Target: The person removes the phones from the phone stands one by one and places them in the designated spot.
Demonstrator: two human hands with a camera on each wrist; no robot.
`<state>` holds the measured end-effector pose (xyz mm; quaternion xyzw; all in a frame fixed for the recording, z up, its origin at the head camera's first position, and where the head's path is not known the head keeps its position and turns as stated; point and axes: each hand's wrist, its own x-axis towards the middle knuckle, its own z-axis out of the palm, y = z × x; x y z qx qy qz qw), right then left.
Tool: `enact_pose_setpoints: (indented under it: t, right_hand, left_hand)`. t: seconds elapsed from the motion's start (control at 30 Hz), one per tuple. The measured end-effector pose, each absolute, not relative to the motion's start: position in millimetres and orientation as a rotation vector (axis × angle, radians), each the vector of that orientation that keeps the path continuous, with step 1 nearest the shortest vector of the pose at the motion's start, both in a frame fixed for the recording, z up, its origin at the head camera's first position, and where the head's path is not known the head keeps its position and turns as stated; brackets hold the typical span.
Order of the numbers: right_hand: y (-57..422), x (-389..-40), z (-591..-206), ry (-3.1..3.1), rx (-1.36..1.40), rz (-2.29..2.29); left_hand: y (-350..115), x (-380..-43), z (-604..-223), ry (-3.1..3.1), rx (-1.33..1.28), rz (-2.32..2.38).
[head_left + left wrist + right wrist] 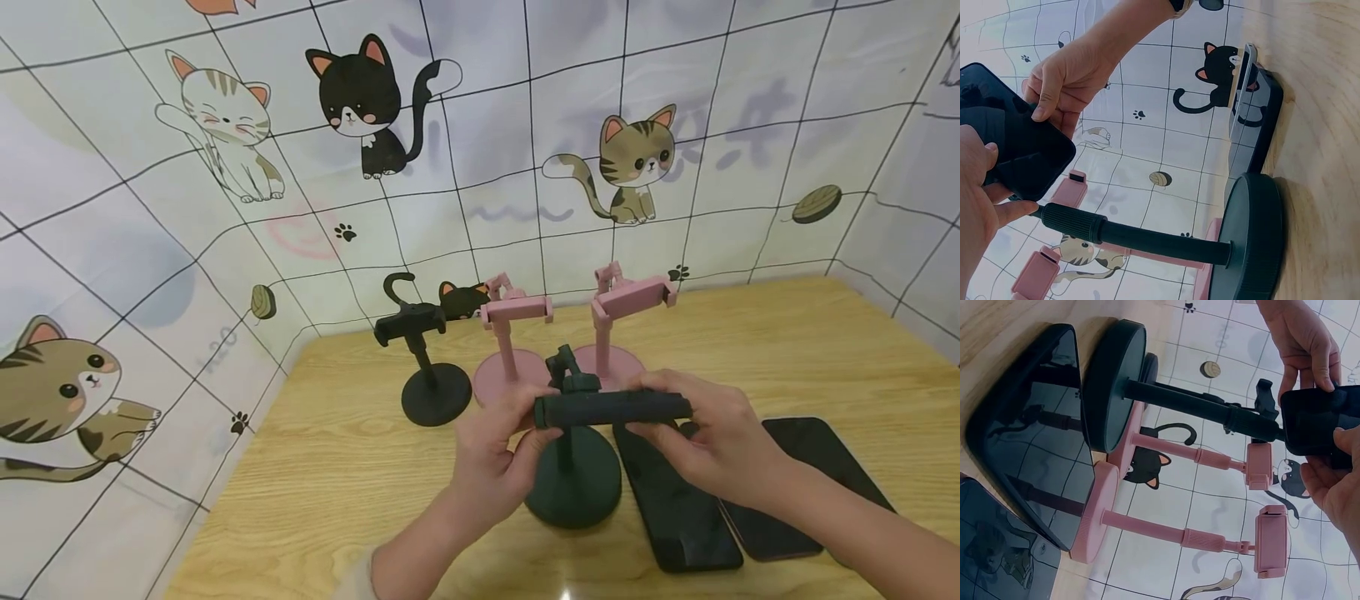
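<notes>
A black phone (pixel 1019 134) is held by both hands at the top of a dark green phone stand (pixel 573 483). In the head view it appears nearly edge-on, next to the stand's holder. My left hand (pixel 498 446) pinches the left end, thumb below and fingers above. My right hand (pixel 712 429) pinches the right end between thumb and fingers. The right wrist view shows the phone's dark screen (pixel 1316 415) with fingers at its edges. The stand's post rises upright from its round base. How firmly the holder clasps the phone is hidden by the hands.
A black phone stand (pixel 435 392) and two pink phone stands, one left (pixel 506 350) and one right (pixel 603 342), stand behind. Dark phones lie to the right on the wooden table (pixel 360 500), one (pixel 678 508) close by the green base. A cat-patterned wall covering (pixel 480 183) surrounds the table.
</notes>
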<state>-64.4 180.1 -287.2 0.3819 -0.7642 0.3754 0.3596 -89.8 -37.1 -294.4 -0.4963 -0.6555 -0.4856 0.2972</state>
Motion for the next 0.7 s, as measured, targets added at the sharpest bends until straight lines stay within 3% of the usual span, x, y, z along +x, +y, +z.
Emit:
enact_pose_setpoints:
  t: [0.7]
  right_hand:
    - [180, -53, -285, -2.034, 1.035, 1.017]
  left_hand:
    - [-40, -81, -299, -1.741, -1.324, -1.425]
